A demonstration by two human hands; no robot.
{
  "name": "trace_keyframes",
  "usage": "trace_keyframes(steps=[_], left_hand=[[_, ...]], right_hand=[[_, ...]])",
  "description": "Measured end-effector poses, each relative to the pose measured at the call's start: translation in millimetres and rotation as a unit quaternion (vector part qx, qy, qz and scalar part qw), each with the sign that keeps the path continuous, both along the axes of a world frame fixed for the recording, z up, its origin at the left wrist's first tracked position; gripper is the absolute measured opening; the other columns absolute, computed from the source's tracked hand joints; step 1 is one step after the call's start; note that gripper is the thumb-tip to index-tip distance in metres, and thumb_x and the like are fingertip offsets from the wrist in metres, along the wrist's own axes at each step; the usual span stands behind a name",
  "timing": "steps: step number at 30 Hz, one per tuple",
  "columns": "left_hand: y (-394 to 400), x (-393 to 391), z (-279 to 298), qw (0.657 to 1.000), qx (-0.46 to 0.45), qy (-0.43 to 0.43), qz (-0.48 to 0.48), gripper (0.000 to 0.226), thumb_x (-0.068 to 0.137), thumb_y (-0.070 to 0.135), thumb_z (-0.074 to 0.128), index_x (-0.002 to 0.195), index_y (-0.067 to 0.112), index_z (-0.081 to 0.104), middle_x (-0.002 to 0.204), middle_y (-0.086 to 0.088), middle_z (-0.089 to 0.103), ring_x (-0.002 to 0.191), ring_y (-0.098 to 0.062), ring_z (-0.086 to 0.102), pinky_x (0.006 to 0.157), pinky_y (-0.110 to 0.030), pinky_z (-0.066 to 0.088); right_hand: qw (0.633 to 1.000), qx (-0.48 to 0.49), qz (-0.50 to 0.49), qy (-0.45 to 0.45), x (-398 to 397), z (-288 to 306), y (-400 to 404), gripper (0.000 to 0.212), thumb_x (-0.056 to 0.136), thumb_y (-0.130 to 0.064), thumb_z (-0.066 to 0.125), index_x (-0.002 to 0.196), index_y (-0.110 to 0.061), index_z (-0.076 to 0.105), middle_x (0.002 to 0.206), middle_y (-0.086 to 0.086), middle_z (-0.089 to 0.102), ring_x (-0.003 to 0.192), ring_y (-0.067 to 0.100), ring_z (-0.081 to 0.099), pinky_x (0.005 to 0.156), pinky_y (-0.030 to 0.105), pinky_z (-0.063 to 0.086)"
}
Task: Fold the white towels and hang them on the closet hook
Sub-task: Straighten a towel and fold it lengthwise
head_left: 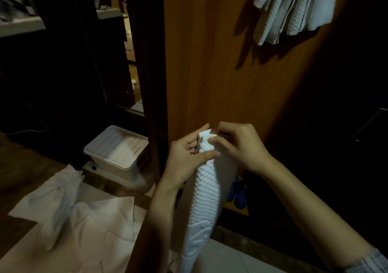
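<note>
Dim left: shelves indistinct; ribbed plastic bin [117, 150]; crumpled sheets [69, 205]. Your left hand [186, 157] and right hand [239, 144] pinch the quilted towel [206, 191] at its top, bottom cut off. Hung towels [294, 8]: hook hidden.

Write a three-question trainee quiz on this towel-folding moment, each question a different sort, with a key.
1. True or false: the folded towel is gripped at its top end by both the left hand and the right hand.
2. Multiple choice: where are the hung towels? A) inside the plastic bin B) high on the wooden closet panel, upper right C) on the floor beside the blue slippers
3. Fill in: the white cloths spread on the floor lie in front of the plastic ____.

Key: 1 true; 2 B; 3 bin.
</note>
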State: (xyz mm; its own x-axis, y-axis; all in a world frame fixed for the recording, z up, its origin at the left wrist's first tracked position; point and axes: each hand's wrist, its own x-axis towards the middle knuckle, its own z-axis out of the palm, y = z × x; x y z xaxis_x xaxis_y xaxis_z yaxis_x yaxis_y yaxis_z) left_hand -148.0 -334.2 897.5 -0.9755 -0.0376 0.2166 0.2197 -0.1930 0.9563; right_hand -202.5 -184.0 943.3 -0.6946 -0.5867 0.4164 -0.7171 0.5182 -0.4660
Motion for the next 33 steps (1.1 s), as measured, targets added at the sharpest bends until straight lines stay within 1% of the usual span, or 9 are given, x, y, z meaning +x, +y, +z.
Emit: trace_keyframes(steps=[2,5,9,12,16,21,25,29,33], left_hand=[[-1.3,-2.4,-1.9,1.000,-0.031,0.004,0.004,0.062,0.070,-0.001,0.075,0.117,0.034,0.057,0.102,0.016,0.071,0.098,-0.006,0.067,0.075,-0.015,0.052],[-0.2,-2.4,-3.7,0.999,-0.036,0.011,0.005,0.057,0.075,-0.005,0.070,0.116,0.033,0.058,0.100,0.018,0.071,0.099,-0.005,0.066,0.076,-0.015,0.052],[5.5,0.5,-7.1,0.999,-0.021,0.013,0.043,0.054,0.079,-0.006,0.065,0.115,0.034,0.059,0.102,0.016,0.070,0.097,-0.002,0.066,0.076,-0.013,0.051],[7.7,-2.4,-8.0,0.997,-0.034,0.018,0.062,0.053,0.082,-0.004,0.064,0.116,0.036,0.057,0.117,0.005,0.065,0.104,-0.006,0.064,0.088,-0.023,0.053],[8.8,-5.6,-12.5,0.995,-0.076,0.010,0.057,0.053,0.084,-0.001,0.064,0.121,0.036,0.053,0.096,-0.006,0.058,0.093,-0.018,0.056,0.091,-0.042,0.049],[7.6,-8.1,-18.9,0.994,-0.092,0.015,0.060,0.052,0.084,0.002,0.065,0.120,0.037,0.053,0.093,-0.008,0.051,0.091,-0.018,0.051,0.086,-0.039,0.047],[1.6,-8.2,-20.8,0.996,-0.066,0.020,0.062,0.051,0.082,0.003,0.066,0.119,0.038,0.057,0.092,-0.001,0.060,0.090,-0.019,0.056,0.086,-0.036,0.049],[-6.2,-5.7,-26.1,0.998,-0.023,0.015,0.052,0.050,0.084,-0.002,0.062,0.118,0.034,0.058,0.103,0.018,0.070,0.100,-0.006,0.066,0.078,-0.017,0.053],[-7.6,-5.1,-29.3,0.999,-0.019,0.008,0.043,0.048,0.082,-0.003,0.062,0.115,0.032,0.060,0.104,0.018,0.070,0.099,-0.006,0.067,0.077,-0.015,0.052]], right_hand=[[0.999,0.004,-0.012,-0.030,-0.2,3.4,2.4,0.009,0.084,-0.031,0.068,0.083,-0.022,0.067,0.076,-0.008,0.068,0.070,0.005,0.062,0.062,0.025,0.048],[0.998,0.003,-0.022,-0.055,-0.4,6.6,7.4,0.015,0.076,-0.042,0.072,0.078,-0.027,0.068,0.073,-0.015,0.066,0.071,-0.002,0.061,0.060,0.012,0.042],[0.979,0.179,-0.034,0.087,-8.9,6.6,28.0,0.052,0.076,-0.069,0.046,0.084,-0.024,0.069,0.078,-0.012,0.063,0.080,0.007,0.050,0.073,0.027,0.032],[0.955,0.244,-0.010,0.167,-15.3,4.0,42.8,0.050,0.081,-0.066,0.044,0.084,-0.022,0.068,0.081,-0.015,0.061,0.085,0.011,0.042,0.075,0.030,0.027],[0.916,0.311,-0.022,0.252,-19.4,0.5,51.7,0.048,0.086,-0.066,0.036,0.076,-0.027,0.063,0.075,-0.015,0.063,0.078,0.010,0.024,0.067,0.028,0.014],[0.912,0.291,0.015,0.290,-22.1,-7.1,50.7,0.048,0.082,-0.065,0.043,0.070,-0.023,0.063,0.079,-0.011,0.059,0.076,0.014,0.035,0.069,0.032,0.022],[0.943,0.229,-0.014,0.239,-25.1,-10.3,42.0,0.050,0.079,-0.065,0.049,0.066,-0.020,0.066,0.089,0.003,0.049,0.086,0.018,0.038,0.073,0.032,0.025],[0.984,0.162,-0.008,0.074,-26.3,-20.2,39.6,0.037,0.077,-0.052,0.069,0.090,-0.018,0.069,0.127,0.010,0.049,0.113,0.022,0.043,0.088,0.038,0.039],[0.983,0.185,-0.002,-0.015,-32.5,-16.6,46.1,0.040,0.071,-0.055,0.070,0.095,-0.023,0.071,0.106,-0.003,0.063,0.112,0.010,0.043,0.093,0.035,0.039]])
